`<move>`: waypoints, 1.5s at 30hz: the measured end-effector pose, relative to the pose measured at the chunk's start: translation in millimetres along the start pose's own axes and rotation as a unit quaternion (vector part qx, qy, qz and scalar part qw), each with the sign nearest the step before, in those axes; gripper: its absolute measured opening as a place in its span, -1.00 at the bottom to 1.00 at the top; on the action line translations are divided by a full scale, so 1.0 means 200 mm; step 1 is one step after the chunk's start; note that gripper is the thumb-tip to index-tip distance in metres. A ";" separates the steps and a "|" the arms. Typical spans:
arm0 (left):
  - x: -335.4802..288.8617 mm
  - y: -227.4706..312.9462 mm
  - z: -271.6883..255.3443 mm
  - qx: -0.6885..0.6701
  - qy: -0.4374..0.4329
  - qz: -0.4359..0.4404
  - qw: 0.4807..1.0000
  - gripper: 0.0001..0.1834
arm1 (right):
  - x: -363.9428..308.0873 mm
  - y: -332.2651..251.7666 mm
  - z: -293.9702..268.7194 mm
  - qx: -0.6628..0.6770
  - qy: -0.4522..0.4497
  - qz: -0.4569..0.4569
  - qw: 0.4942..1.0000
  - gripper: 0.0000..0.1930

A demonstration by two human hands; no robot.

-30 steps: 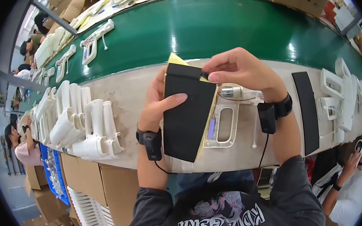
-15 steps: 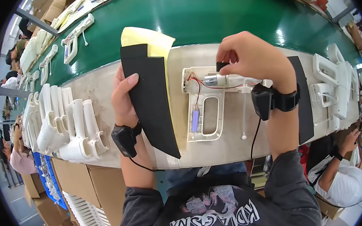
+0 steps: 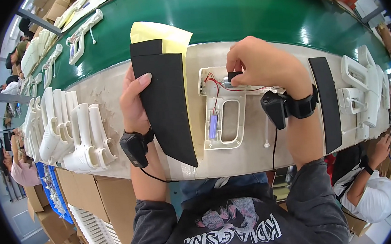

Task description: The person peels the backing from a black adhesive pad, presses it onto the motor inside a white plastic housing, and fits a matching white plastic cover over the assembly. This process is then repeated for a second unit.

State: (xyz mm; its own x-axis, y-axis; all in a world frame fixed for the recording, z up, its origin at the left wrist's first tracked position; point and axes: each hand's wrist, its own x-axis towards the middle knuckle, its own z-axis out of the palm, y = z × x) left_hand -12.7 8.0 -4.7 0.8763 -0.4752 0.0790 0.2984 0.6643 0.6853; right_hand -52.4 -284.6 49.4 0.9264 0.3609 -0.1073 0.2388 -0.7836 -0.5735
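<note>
From where I stand, the right hand (image 3: 264, 61) has just come down a little: half a second ago its small black piece (image 3: 234, 76) was held up over the silver motor (image 3: 226, 82), and now it is right at it, just right of centre in the frame. Thumb and forefinger are pinching that piece; whether it already sticks to the motor I can't tell, since the fingers cover the spot. The left hand (image 3: 134, 97), left of centre, grasps the black sheet (image 3: 166, 106) with the thumb on its front, the other fingers mostly hidden behind. A second ago both hands met at that sheet's top edge; now they are well apart, and a step is missing from its upper right corner, with yellow backing paper (image 3: 166, 37) jutting out above. To my eye that means the peeling is over for this bit and the placing has begun. The white shell (image 3: 242, 132) lies open in the middle of the frame, red wires (image 3: 216, 97) running through it and a purple cell (image 3: 213, 126) in its handle. Right of the forearm a black strip (image 3: 326, 105) lies on the pale tabletop (image 3: 285, 156). White housings (image 3: 84, 140) stand bunched at the left, more white units (image 3: 365, 90) are piled at the right, and the green surface (image 3: 223, 14) spans the top.
</note>
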 end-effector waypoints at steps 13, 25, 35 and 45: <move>0.03 0.04 -0.03 0.693 0.119 -0.056 0.709 -0.21 | -0.16 0.07 -0.23 0.034 0.191 -0.034 0.980 -0.78; 0.09 -0.34 0.59 0.770 -0.148 0.062 0.618 -0.70 | -0.32 0.00 -0.39 0.158 0.258 -0.141 0.943 -0.74; 0.12 -0.44 0.54 0.795 -0.153 0.045 0.585 -0.70 | -0.33 0.06 -0.39 0.158 0.277 -0.145 0.937 -0.78; 0.13 -0.44 0.58 0.790 -0.168 0.046 0.587 -0.75 | -0.18 0.16 -0.33 0.133 0.275 -0.171 0.937 -0.80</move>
State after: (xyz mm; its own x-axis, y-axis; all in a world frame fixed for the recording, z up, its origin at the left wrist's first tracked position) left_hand -60.3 -129.1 21.9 0.6575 -0.7431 0.1241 -0.7010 -0.5430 0.4622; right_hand -59.2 -355.0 88.2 0.8366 0.1944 0.5122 0.5352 -0.4901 -0.6880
